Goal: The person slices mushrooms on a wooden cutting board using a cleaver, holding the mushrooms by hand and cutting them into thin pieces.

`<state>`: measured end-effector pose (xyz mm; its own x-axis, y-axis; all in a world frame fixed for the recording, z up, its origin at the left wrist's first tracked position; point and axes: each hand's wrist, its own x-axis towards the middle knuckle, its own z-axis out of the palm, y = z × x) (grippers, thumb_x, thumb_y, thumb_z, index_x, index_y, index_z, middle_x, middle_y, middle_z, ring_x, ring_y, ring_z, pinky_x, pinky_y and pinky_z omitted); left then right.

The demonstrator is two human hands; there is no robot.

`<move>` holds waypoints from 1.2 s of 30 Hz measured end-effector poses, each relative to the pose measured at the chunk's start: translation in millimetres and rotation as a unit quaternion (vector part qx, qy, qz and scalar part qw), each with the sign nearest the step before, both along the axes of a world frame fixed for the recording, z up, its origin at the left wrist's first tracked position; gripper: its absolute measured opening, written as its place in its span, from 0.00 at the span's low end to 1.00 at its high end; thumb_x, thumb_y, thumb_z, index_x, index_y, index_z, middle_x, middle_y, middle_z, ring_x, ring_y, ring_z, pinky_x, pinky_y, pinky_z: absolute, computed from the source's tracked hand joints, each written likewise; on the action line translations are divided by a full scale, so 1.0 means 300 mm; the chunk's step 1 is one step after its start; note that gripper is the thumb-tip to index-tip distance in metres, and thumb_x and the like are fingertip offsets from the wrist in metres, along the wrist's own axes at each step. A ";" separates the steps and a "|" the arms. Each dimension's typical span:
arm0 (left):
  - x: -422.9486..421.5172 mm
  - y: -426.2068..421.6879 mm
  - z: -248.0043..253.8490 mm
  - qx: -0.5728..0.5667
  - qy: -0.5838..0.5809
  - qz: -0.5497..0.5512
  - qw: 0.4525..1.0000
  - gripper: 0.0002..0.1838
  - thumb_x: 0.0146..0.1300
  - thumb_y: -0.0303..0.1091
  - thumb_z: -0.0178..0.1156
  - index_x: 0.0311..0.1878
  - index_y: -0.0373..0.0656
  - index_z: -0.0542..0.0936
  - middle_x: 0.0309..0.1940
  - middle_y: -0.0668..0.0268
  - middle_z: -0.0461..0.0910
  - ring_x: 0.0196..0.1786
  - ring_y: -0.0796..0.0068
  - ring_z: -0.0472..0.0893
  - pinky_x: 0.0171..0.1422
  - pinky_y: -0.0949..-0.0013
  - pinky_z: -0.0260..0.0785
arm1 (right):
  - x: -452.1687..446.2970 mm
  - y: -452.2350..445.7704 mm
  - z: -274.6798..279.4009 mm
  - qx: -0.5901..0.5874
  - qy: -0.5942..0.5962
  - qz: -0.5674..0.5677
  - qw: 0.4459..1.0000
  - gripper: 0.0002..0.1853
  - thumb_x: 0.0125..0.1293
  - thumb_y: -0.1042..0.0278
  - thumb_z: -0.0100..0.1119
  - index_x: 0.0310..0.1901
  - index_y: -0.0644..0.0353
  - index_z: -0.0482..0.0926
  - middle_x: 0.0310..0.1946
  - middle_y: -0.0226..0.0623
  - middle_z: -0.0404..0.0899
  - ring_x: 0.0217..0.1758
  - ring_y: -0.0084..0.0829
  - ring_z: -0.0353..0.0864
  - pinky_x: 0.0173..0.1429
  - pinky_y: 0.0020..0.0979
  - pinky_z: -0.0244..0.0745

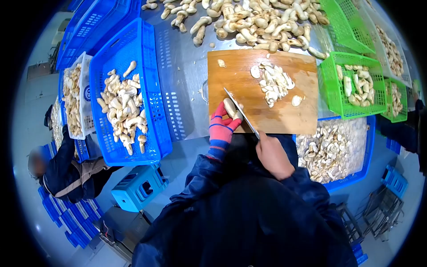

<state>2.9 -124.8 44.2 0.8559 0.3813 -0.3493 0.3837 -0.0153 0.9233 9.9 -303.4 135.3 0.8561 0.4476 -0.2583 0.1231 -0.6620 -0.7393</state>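
Note:
My left hand [222, 126], in a pink and blue striped glove, grips a mushroom [230, 108] at the lower left of the wooden cutting board [267, 122]. My right hand [273, 154] is bare and closed round the handle of a knife [243, 113]. The blade slants up and left across the board, right beside the held mushroom. A heap of sliced mushroom pieces [274, 83] lies on the board's upper right part, with a few loose slices around it.
Whole mushrooms [267, 22] are piled behind the board. Blue basket [149, 75] with mushrooms stands left, green basket [331, 89] right. A blue-rimmed tray [370, 147] of slices sits lower right. Another person [71, 169] is at far left, near a blue stool [129, 196].

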 end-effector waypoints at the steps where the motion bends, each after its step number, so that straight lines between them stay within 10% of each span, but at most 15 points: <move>1: 0.003 0.001 0.011 -0.001 -0.009 -0.002 1.000 0.43 0.48 0.21 0.68 0.68 0.41 0.60 0.51 0.60 0.72 0.39 0.74 0.80 0.43 0.73 0.76 | 0.028 0.026 -0.026 0.006 -0.015 -0.006 1.000 0.10 0.58 0.78 0.49 0.42 0.71 0.71 0.24 0.59 0.75 0.30 0.57 0.77 0.35 0.50 0.72; 17: 0.003 0.009 0.039 -0.031 0.001 0.005 0.999 0.43 0.45 0.26 0.71 0.67 0.44 0.63 0.51 0.57 0.70 0.40 0.67 0.82 0.45 0.68 0.76 | -0.028 -0.029 0.158 -0.038 0.048 0.004 0.998 0.15 0.58 0.78 0.50 0.48 0.69 0.72 0.26 0.58 0.76 0.31 0.55 0.77 0.37 0.48 0.72; 30: 0.004 0.014 0.019 -0.045 -0.013 0.008 0.999 0.44 0.45 0.23 0.70 0.67 0.42 0.62 0.50 0.59 0.70 0.41 0.67 0.81 0.41 0.69 0.77 | 0.007 0.088 -0.040 -0.017 -0.016 -0.013 1.000 0.13 0.57 0.77 0.50 0.45 0.70 0.73 0.25 0.62 0.74 0.31 0.60 0.75 0.36 0.50 0.70; 33: 0.002 0.031 0.020 0.013 -0.010 -0.034 0.999 0.43 0.46 0.24 0.70 0.68 0.41 0.60 0.49 0.59 0.71 0.40 0.69 0.81 0.42 0.70 0.76 | 0.109 0.115 -0.088 -0.010 -0.122 0.019 0.992 0.10 0.59 0.74 0.50 0.41 0.68 0.76 0.21 0.55 0.76 0.23 0.50 0.78 0.29 0.44 0.72; 36: 0.017 0.054 0.023 -0.013 0.011 -0.039 0.999 0.42 0.46 0.32 0.71 0.65 0.37 0.63 0.47 0.57 0.73 0.41 0.68 0.79 0.44 0.68 0.74 | 0.228 0.009 -0.051 0.032 0.237 -0.063 0.969 0.10 0.62 0.68 0.49 0.38 0.64 0.77 0.18 0.33 0.78 0.13 0.20 0.74 0.19 0.28 0.70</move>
<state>7.9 -108.7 51.0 0.8747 0.3042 -0.3773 0.4023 -0.0217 0.9152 78.2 -300.6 120.1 0.6979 0.3746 -0.6105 -0.3192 -0.6004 -0.7333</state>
